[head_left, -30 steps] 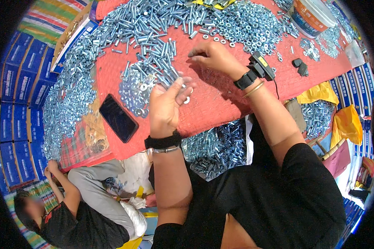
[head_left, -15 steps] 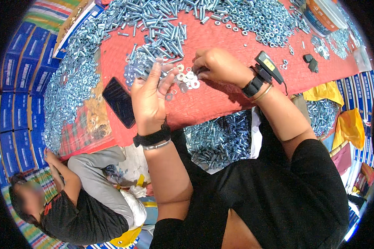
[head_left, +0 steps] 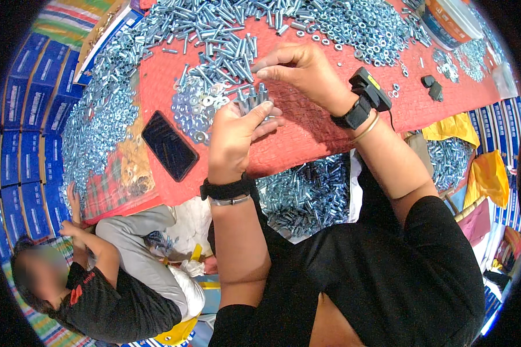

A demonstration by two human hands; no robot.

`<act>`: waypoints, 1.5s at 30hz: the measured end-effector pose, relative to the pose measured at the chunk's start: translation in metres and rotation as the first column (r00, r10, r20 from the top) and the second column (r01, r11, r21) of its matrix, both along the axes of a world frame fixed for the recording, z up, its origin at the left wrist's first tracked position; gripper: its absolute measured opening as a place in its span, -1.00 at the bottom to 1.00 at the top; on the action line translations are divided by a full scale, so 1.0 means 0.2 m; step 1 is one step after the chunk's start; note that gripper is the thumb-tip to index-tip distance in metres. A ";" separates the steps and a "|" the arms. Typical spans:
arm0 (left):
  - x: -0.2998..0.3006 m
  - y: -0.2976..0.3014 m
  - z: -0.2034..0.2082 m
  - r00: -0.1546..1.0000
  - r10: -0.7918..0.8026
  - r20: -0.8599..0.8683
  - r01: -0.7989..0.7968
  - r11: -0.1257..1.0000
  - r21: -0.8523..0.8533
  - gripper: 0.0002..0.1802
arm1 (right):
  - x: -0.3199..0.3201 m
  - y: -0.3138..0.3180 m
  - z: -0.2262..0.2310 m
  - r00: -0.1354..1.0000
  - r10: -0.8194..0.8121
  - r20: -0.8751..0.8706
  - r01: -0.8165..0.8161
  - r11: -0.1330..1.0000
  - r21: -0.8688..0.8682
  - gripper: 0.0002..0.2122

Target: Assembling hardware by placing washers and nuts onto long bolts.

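My left hand is closed around a small bundle of metal bolts, their ends sticking up past the thumb. Just beyond it, my right hand has thumb and forefinger brought close together at the edge of the loose bolt pile. Whatever may sit between those fingertips is too small to make out. Left of my left hand, flat round washers lie spread on the red cloth. A dark phone lies beside them.
Heaped nuts fill the far right, near a plastic tub. Small fasteners cover the left side. Below the table edge sits a container of bolts. A co-worker sits at lower left near stacked blue boxes.
My left hand has moved right and closed around the bolts, from open fingers. My right hand has shifted up and left from beside the pale washers to the bolt pile. The co-worker's arms moved.
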State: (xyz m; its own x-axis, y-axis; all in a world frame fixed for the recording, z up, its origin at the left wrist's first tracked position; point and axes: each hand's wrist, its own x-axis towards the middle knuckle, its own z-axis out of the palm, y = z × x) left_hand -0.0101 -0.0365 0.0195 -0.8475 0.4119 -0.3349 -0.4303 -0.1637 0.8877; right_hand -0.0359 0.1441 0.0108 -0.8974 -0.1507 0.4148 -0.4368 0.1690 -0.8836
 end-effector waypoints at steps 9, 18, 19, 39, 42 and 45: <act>-0.01 0.01 -0.02 1.000 0.024 -0.011 -0.024 0.998 0.056 -0.82 | 0.07 -0.05 0.01 0.970 -0.091 -0.226 0.145 0.960 0.237 -0.92; -0.03 -0.02 -0.05 0.995 0.097 -0.004 -0.096 0.988 0.117 -0.80 | 0.10 -0.11 -0.01 0.993 -0.120 -0.013 0.121 0.987 0.108 -0.91; -0.03 -0.04 -0.05 0.995 0.099 -0.001 -0.098 0.990 0.105 -0.79 | 0.10 -0.11 0.00 0.997 -0.080 -0.001 0.079 0.990 0.118 -0.91; -0.03 -0.08 0.00 0.990 0.134 -0.032 -0.133 0.991 0.025 -0.78 | 0.02 -0.03 -0.17 0.999 -0.030 -0.032 0.043 0.823 0.566 -0.82; -0.02 -0.06 -0.01 0.997 0.070 0.016 -0.070 0.997 0.027 -0.81 | 0.00 0.00 -0.10 0.993 -0.075 0.089 0.042 0.943 0.330 -0.86; -0.02 -0.03 -0.03 1.000 0.007 -0.024 -0.007 1.000 0.024 -0.78 | 0.01 0.00 0.00 0.989 -0.122 0.089 0.105 0.979 0.175 -0.89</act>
State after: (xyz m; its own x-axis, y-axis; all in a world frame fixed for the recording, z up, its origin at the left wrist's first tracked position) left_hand -0.0132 -0.0425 0.0141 -0.8580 0.4136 -0.3045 -0.4077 -0.1879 0.8936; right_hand -0.0330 0.1443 0.0102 -0.9480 -0.1063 0.3001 -0.3180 0.3633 -0.8757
